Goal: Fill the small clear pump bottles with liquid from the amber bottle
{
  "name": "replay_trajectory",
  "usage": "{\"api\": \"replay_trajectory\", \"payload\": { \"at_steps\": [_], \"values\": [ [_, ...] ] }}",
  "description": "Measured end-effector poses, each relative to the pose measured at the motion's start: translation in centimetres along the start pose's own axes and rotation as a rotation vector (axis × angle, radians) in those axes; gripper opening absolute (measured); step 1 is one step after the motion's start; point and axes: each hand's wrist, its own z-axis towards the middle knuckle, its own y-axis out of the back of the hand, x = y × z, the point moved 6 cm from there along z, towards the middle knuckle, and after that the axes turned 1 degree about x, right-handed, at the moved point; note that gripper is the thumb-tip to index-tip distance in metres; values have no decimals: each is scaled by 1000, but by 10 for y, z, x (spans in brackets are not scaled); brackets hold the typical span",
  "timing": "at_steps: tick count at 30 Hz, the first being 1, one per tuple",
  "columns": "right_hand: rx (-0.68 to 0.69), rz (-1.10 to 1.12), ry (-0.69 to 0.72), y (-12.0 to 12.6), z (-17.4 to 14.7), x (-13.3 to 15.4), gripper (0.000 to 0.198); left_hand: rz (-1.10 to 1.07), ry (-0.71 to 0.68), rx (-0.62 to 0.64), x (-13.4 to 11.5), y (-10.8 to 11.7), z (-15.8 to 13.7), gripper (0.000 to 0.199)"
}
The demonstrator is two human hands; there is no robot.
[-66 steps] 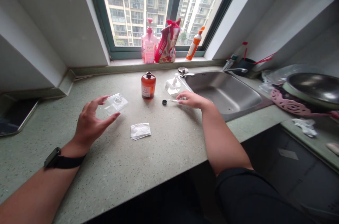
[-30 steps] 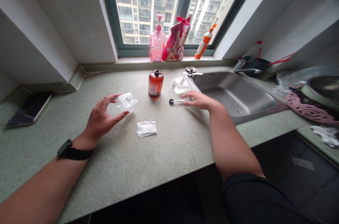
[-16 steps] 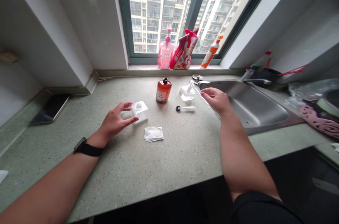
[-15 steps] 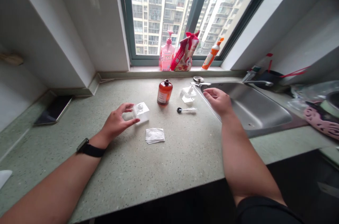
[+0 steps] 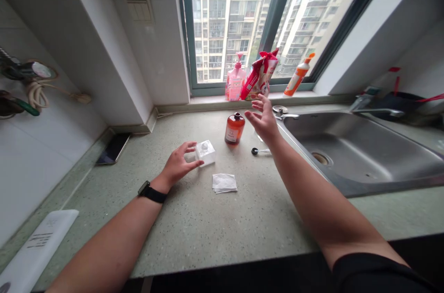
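Room: a kitchen counter (image 5: 194,219) of speckled grey-green stone under a window (image 5: 243,15) that looks out on tall apartment blocks.
Sink (image 5: 364,154): steel, set into the counter on the right, with its tap at the far right.
Sill: at the far edge stand a pink pump bottle (image 5: 235,82), a red bag (image 5: 259,76) and an orange bottle (image 5: 297,76), left to right.
Left wall: tiled, with a cord and plugs hanging at the far left; a phone (image 5: 113,149) lies flat below it, and a white remote (image 5: 33,249) lies at the near left.
Left hand (image 5: 176,166): resting on the counter, thumb and fingers clasped on a clear bottle (image 5: 206,153), which stands upright just left of centre. A black watch is on the wrist.
Right hand (image 5: 263,119): raised above the counter, fingers spread apart and holding nothing, just right of the amber bottle (image 5: 234,128).
Amber bottle: upright, uncapped, beyond the clear bottle.
Pad (image 5: 224,183): a white folded square lying near the clear bottle, on its near right.
Pump (image 5: 260,150): a small black-tipped part lying flat below the right wrist.
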Motion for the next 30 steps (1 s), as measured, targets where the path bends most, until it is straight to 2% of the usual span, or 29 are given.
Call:
{"api": "replay_trajectory", "payload": {
  "at_steps": [2,4,8,14,18,21,24,27,30],
  "values": [
    [66,52,-55,-25,-4,-13,116,-12,4,4,2,-1,0,68],
    [93,105,-108,-45,-13,-27,125,-18,8,13,3,-2,0,68],
    [171,157,-181,-68,-26,-44,124,-23,12,30,2,-4,1,68],
    [102,29,-177,-65,-31,-43,116,-21,15,43,2,-5,0,70],
    [139,23,-209,-68,-40,-39,114,3,31,55,5,-5,-1,80],
    [130,-44,-197,-66,-45,-33,96,67,52,76,7,-5,-1,81],
    [84,-134,-173,-64,-49,-29,76,126,62,87,7,-4,-1,68],
    [45,-152,-69,-66,-51,-24,70,150,44,81,5,-3,0,58],
    [-6,-137,93,-68,-53,-17,71,170,12,56,2,-2,-1,58]
  ]
}}
